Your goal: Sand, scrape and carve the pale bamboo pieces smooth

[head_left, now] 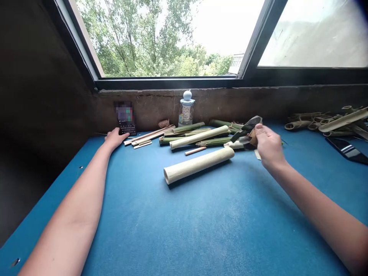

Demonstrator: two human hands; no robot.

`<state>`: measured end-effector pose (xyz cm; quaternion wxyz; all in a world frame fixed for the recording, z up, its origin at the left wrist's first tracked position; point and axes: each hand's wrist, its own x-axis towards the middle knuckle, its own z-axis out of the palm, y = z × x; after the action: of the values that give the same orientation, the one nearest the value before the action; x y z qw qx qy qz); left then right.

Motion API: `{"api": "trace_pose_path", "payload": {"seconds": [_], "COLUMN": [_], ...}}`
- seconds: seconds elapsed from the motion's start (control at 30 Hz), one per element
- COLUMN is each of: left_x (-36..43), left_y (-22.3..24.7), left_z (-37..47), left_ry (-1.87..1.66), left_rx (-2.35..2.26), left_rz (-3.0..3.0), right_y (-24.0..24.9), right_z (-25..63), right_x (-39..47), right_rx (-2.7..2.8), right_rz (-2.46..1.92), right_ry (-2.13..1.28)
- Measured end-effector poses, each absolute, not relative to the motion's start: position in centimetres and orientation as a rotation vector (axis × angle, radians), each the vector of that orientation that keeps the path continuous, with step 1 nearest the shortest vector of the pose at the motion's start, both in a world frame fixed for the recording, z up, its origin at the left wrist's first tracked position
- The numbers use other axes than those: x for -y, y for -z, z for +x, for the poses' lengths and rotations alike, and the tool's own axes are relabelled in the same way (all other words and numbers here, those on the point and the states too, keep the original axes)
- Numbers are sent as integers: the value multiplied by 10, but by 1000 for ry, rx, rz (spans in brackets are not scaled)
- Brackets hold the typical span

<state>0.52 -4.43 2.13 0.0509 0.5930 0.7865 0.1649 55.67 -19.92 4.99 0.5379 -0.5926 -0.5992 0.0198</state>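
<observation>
A pale, peeled bamboo tube (198, 165) lies at a slant in the middle of the blue table, its hollow end facing left. My right hand (268, 145) pinches a bunch of dark grey, curled sheet pieces (247, 130) with a brown patch, perhaps sandpaper. They hang just right of the tube and over the ends of the bamboo pile. At the far left, my left hand (114, 138) rests with thumb and fingers apart at the bottom of a phone (125, 117) leaning on the wall. Whether it presses on the phone I cannot tell.
Behind the tube lie green bamboo pieces (184, 127), another pale tube (199, 137), thin strips (151, 135) and a short stick (195, 150). A lidded jar (186, 109) and a twine ball (163, 123) stand by the wall. Far right are bamboo offcuts (324, 122) and a black blade-like object (347, 149).
</observation>
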Motion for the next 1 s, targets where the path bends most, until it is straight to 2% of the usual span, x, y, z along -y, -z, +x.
{"api": "trace_pose_path", "payload": {"seconds": [0.1,0.33,0.5,0.63,0.87,1.0], "left_x": [44,43,43,42,41,39], "left_y": [-21,-21,-19,-17,-14,-11], "left_z": [4,3,0,-1,-2,-5], "left_ry": [-504,-486,-482,-479,-495,-510], "left_rx": [-2392,-2390,-2388,-2405,-2416,-2402], "left_rz": [1813,1836,1856,1853,1849,1848], "right_y": [-48,-7,-3,-4,-1,-6], "right_z": [550,456,453,482,462,463], "right_x": [205,223,224,217,227,227], "right_rx": [1455,2167,2248,2124,2235,2116], "right_rz": [-1415,-1176,-1013,-1136,-1003,-1153], "right_ry": [78,-59,-176,-109,-189,-112]}}
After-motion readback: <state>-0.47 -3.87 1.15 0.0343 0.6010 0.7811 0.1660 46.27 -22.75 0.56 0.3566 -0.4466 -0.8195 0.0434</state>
